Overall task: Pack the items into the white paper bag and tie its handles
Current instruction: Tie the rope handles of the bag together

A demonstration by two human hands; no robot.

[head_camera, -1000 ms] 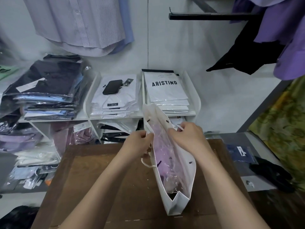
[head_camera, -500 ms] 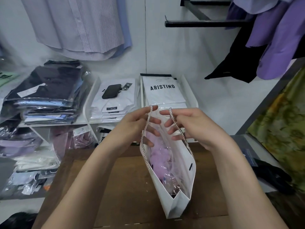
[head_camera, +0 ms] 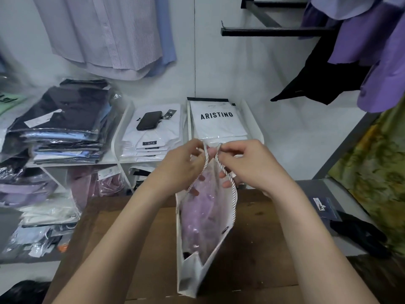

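The white paper bag (head_camera: 190, 275) is stood upright on the wooden table (head_camera: 131, 238), between the two forearms, with its mouth open. A purple garment (head_camera: 201, 218) wrapped in clear plastic is seen inside it. The left cord handle (head_camera: 200, 172) is pinched near its top between thumb and forefinger of the left hand (head_camera: 182, 170), and the right cord handle (head_camera: 228, 178) is pinched likewise by the right hand (head_camera: 252, 165). Both loops are drawn up above the mouth, their tops held close together; whether they touch cannot be told. Beyond the table a white shelf unit (head_camera: 252, 119) is set against the wall. An ARISTINO packet (head_camera: 217, 126) lies on top of one stack there, and a phone (head_camera: 149, 120) on folded white shirts (head_camera: 153, 141) beside it. Further left, dark shirts in plastic (head_camera: 61, 119) are stacked.
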